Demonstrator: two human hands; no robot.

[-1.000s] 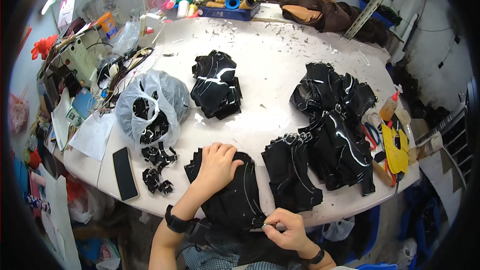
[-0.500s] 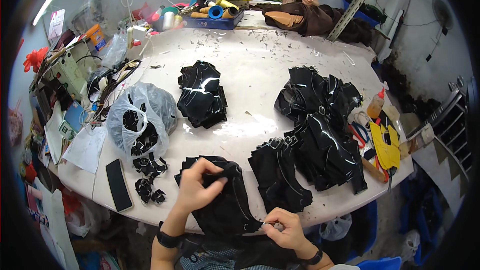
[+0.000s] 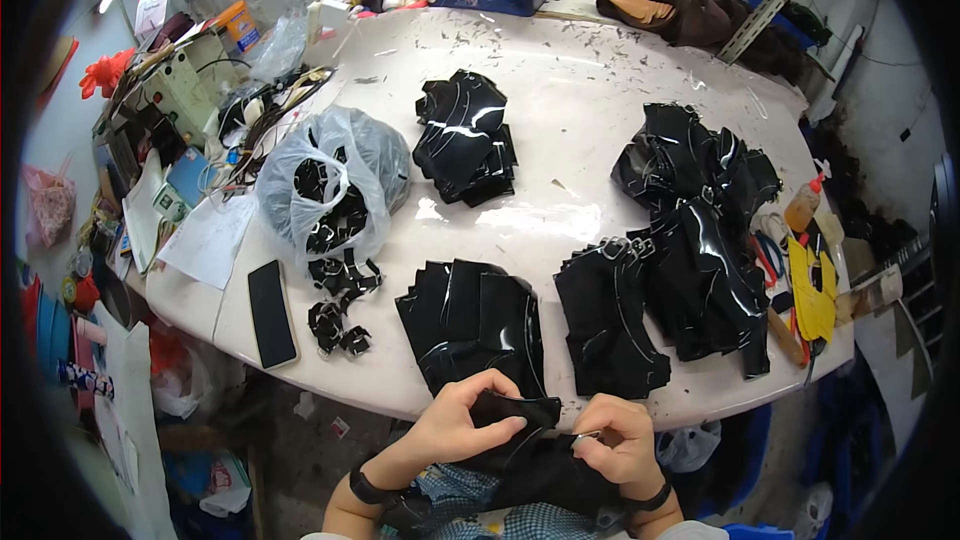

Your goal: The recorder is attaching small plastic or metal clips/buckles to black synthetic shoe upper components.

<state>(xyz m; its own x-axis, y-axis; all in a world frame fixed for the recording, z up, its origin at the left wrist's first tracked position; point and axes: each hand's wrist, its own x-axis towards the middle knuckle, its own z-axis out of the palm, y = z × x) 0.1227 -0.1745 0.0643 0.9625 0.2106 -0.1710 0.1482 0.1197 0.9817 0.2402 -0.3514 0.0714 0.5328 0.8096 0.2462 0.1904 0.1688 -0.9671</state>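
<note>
At the table's near edge my left hand grips a glossy black leather piece, thumb and fingers closed on its upper part. To its right, my right hand pinches a small metal buckle close beside that piece; its finer details are hidden by the fingers. Just beyond my left hand lies a fanned stack of black leather pieces. A second stack with silver buckles along its top lies beyond my right hand.
Right of these sits a large heap of black pieces; another stack lies farther back. At left are a plastic bag, loose buckle straps and a phone. Yellow-handled scissors lie at right. A person sits across.
My left hand has come down and right from the stack, now gripping a leather piece drawn toward me. My right hand, still pinching, has shifted right. The view has tilted down.
</note>
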